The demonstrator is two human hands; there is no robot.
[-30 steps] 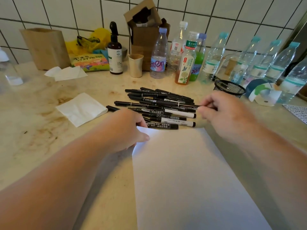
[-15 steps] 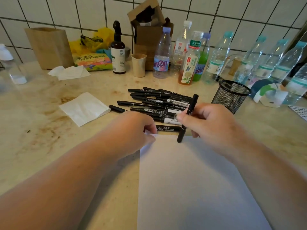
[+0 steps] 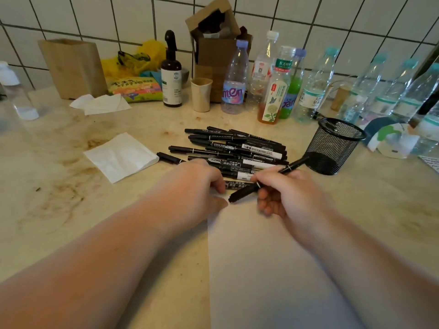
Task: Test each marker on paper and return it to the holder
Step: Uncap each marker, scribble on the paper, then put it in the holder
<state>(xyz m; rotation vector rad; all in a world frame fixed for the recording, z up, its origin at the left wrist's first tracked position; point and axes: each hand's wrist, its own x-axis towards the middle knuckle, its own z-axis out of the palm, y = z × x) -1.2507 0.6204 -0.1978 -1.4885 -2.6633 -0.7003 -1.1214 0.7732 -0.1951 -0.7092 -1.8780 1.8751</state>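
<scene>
the right hand (image 3: 293,197) had its fingers curled round a black marker (image 3: 266,180), tilted above the top edge of the white paper (image 3: 273,269). the left hand (image 3: 197,193), fingers curled, rested on the paper's corner, thumb near the marker's lower tip. the marker pile (image 3: 235,150) lay beside the mesh holder (image 3: 332,146).

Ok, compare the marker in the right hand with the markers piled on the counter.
The held marker is off the counter, slanted, gripped by the right hand; the piled markers lie flat, untouched. It is alone above the paper; they overlap behind it. All have black bodies.
</scene>
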